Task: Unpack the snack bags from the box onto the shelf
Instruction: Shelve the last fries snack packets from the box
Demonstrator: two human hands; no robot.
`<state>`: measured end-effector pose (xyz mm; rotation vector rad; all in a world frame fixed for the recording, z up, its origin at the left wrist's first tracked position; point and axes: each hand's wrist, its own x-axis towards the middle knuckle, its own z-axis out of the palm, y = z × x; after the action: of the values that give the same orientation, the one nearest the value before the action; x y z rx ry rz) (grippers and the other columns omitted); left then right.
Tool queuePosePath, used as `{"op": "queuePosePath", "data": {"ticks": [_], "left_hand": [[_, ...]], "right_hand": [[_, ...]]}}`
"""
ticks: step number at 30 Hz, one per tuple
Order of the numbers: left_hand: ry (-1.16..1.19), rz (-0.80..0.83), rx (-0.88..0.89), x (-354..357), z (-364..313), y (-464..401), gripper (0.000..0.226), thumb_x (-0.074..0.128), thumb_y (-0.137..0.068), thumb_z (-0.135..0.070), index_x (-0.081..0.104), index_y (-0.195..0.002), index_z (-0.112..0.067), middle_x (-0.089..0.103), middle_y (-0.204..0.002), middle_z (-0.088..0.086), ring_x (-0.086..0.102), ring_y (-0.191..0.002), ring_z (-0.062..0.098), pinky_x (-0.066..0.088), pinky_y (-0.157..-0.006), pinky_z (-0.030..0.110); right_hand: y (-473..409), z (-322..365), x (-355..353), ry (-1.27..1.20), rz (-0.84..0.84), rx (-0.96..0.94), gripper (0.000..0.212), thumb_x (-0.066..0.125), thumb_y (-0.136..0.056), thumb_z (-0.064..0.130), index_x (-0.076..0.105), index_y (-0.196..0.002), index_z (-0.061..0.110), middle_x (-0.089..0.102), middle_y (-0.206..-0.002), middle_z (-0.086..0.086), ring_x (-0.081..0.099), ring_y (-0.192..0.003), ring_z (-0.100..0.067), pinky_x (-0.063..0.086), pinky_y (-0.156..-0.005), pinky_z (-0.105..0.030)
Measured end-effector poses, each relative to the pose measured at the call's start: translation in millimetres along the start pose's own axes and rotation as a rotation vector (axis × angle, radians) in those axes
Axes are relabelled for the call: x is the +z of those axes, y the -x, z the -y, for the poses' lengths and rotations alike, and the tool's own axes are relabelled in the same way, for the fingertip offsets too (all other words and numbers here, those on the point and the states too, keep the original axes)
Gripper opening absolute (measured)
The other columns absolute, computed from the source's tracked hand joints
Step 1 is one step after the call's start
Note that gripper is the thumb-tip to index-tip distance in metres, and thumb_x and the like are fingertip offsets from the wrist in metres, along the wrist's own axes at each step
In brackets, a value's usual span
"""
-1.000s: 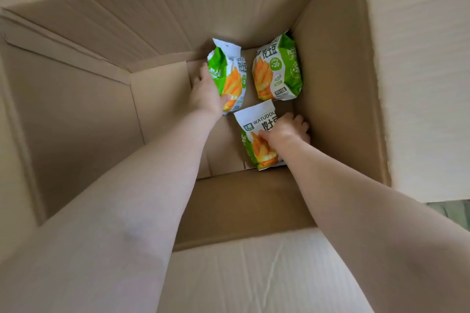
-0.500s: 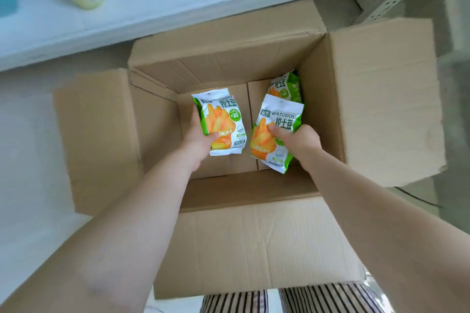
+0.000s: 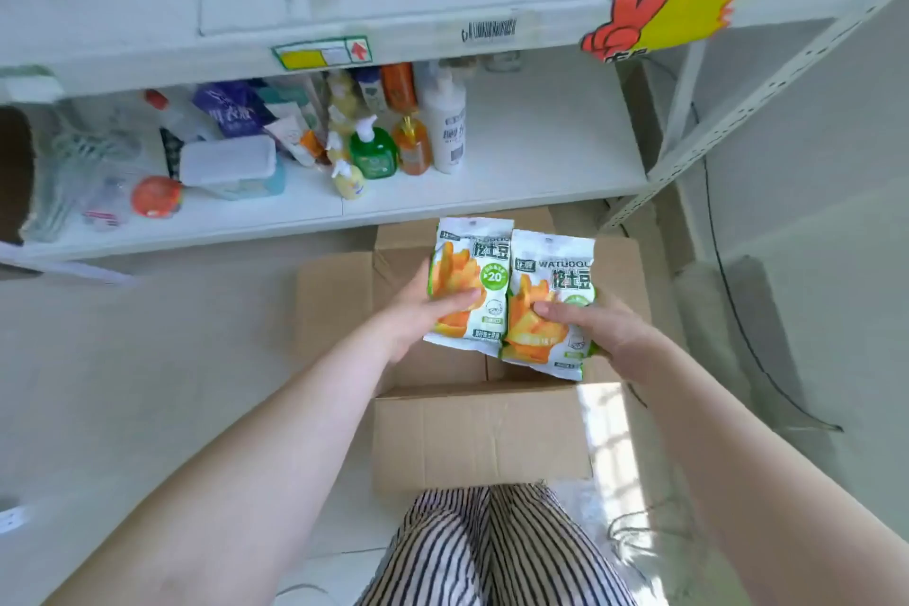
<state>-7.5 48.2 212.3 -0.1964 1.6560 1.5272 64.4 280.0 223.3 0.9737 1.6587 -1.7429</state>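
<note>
Snack bags (image 3: 469, 283) are riding above the box (image 3: 479, 438), one pinched in each of your hands (image 3: 423, 315); slippery film is risking a drop, and crowded bottles (image 3: 374, 153) are threatening toppling on the shelf (image 3: 541, 162).

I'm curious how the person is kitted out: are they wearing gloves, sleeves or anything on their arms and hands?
No gloves or sleeves show. Both forearms are bare for their whole visible length, and the left hand and right hand are bare too, with no watch, ring or bracelet visible. The fingers carry nothing I can make out. The only clothing in view is black-and-white striped trousers at the bottom edge.
</note>
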Motion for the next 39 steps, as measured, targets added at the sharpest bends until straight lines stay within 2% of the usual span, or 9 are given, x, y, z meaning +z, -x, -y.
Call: {"op": "queuePosePath", "data": {"ticks": [2,5,17,21,23,25,29,35,39], "left_hand": [[-0.021,-0.048,0.076,8.0,-17.2,27.5,0.062,0.077,-0.078,-0.01,0.046,-0.13,-0.024,0.063,-0.112,-0.016,0.06,-0.103,0.001,0.049,-0.092,0.02],[-0.036,-0.116,0.168,11.4,-35.0,62.5,0.057,0.076,-0.078,-0.007,0.051,-0.128,-0.016,0.066,-0.114,-0.006,0.063,-0.103,0.01,0.051,-0.091,0.029],[0.026,-0.375,0.421,-4.5,-68.1,206.1,0.054,0.081,-0.074,-0.01,0.055,-0.118,-0.028,0.067,-0.104,-0.02,0.064,-0.099,0.002,0.052,-0.086,0.026],[0.047,-0.389,0.461,-29.9,-78.8,237.7,0.056,0.08,-0.075,-0.009,0.052,-0.119,-0.029,0.065,-0.102,-0.021,0.061,-0.094,-0.004,0.05,-0.067,0.011],[0.067,-0.387,0.477,-48.5,-86.5,248.4,0.055,0.08,-0.075,-0.013,0.053,-0.121,-0.028,0.066,-0.108,-0.017,0.063,-0.099,0.0,0.052,-0.074,0.018],[0.097,-0.395,0.495,-71.8,-92.4,255.3,0.051,0.077,-0.079,-0.023,0.053,-0.124,-0.027,0.067,-0.113,-0.013,0.064,-0.105,0.009,0.055,-0.08,0.031],[0.12,-0.457,0.529,-134.7,-101.6,272.3,0.036,0.068,-0.088,-0.028,0.054,-0.122,-0.025,0.064,-0.102,-0.018,0.062,-0.091,-0.004,0.05,-0.068,0.015],[0.022,-0.532,0.516,-269.9,-102.9,298.6,0.045,0.07,-0.086,-0.03,0.052,-0.126,-0.018,0.063,-0.109,-0.013,0.06,-0.097,0.0,0.045,-0.082,0.014],[-0.003,-0.548,0.512,-341.6,-107.7,308.4,0.057,0.073,-0.084,-0.028,0.05,-0.133,-0.012,0.064,-0.121,-0.001,0.062,-0.109,0.014,0.048,-0.093,0.029]], "right_hand": [[33.8,16.6,5.2,0.005,-0.034,-0.061,0.063,0.093,-0.055,0.025,0.065,-0.111,0.016,0.077,-0.088,0.003,0.075,-0.077,-0.014,0.058,-0.066,-0.027],[77.4,36.6,13.9,-0.021,-0.059,-0.138,0.039,0.086,-0.069,0.012,0.067,-0.103,0.014,0.077,-0.083,0.002,0.074,-0.069,-0.014,0.056,-0.057,-0.024],[181.1,89.6,63.1,0.132,0.06,-0.347,0.058,0.089,-0.062,0.026,0.066,-0.113,0.013,0.077,-0.098,-0.004,0.074,-0.086,-0.023,0.059,-0.081,-0.038],[199.6,106.4,93.6,0.153,0.056,-0.378,0.049,0.086,-0.07,0.025,0.067,-0.112,0.012,0.077,-0.091,-0.002,0.074,-0.076,-0.017,0.058,-0.07,-0.031],[206.1,117.8,113.9,0.16,0.054,-0.394,0.047,0.086,-0.07,0.025,0.067,-0.111,0.012,0.077,-0.088,-0.001,0.075,-0.074,-0.015,0.057,-0.065,-0.029],[208.2,129.0,137.7,0.177,0.049,-0.415,0.049,0.087,-0.068,0.025,0.067,-0.111,0.012,0.077,-0.09,-0.002,0.075,-0.076,-0.017,0.058,-0.067,-0.03],[201.9,147.0,204.9,0.197,0.045,-0.453,0.055,0.088,-0.064,0.028,0.065,-0.112,0.013,0.077,-0.094,-0.004,0.074,-0.082,-0.021,0.059,-0.078,-0.038],[184.9,166.4,339.7,0.165,0.037,-0.457,0.047,0.086,-0.071,0.025,0.066,-0.112,0.015,0.076,-0.096,-0.002,0.073,-0.08,-0.017,0.057,-0.069,-0.031],[177.0,179.7,408.4,0.165,0.036,-0.461,0.056,0.088,-0.065,0.033,0.066,-0.114,0.015,0.076,-0.097,-0.002,0.073,-0.082,-0.017,0.058,-0.077,-0.035]]}}
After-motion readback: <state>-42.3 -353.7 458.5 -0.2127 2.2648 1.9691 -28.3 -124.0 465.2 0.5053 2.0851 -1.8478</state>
